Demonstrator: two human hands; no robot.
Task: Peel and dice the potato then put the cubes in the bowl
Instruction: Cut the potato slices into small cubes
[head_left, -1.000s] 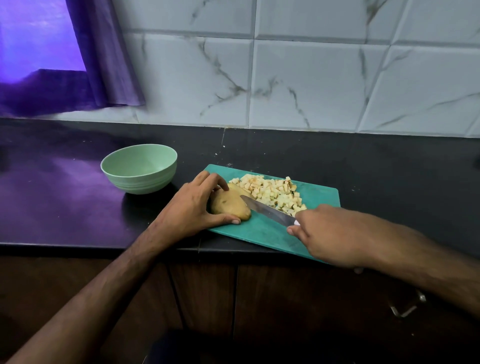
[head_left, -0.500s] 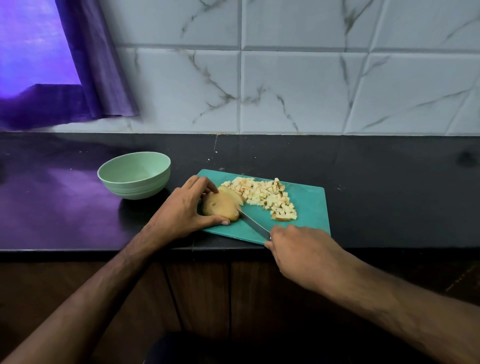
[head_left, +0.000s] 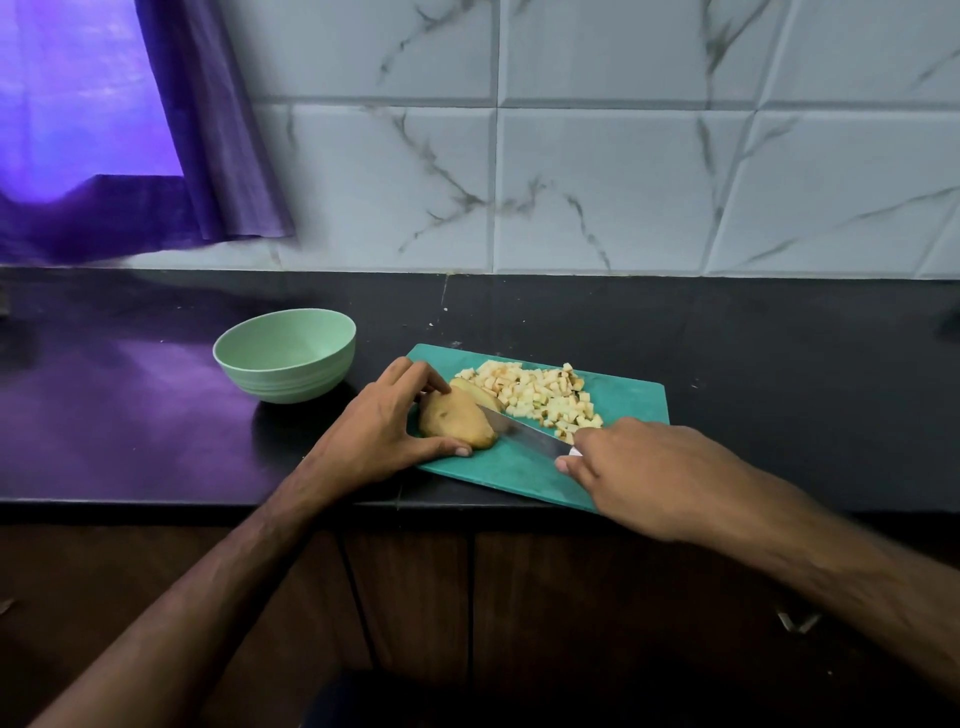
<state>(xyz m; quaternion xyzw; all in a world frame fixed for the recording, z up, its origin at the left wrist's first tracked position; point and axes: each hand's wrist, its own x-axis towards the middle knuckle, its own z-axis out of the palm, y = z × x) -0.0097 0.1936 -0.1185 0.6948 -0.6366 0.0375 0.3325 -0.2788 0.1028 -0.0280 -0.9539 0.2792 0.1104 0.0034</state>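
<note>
Left hand (head_left: 384, 431) grips potato (head_left: 454, 426), right hand (head_left: 639, 470) holds knife (head_left: 524, 436); black counter (head_left: 779, 364)

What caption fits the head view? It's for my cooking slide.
Left hand steadies a potato on the green cutting board while the right hand slices with a knife beside diced cubes.

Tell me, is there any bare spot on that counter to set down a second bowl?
Yes. The dark counter is bare to the right of the board, up to the tiled wall. Another bare stretch lies left of the bowl, below the curtain. The board itself is crowded: cubes, potato, knife and both hands.
</note>
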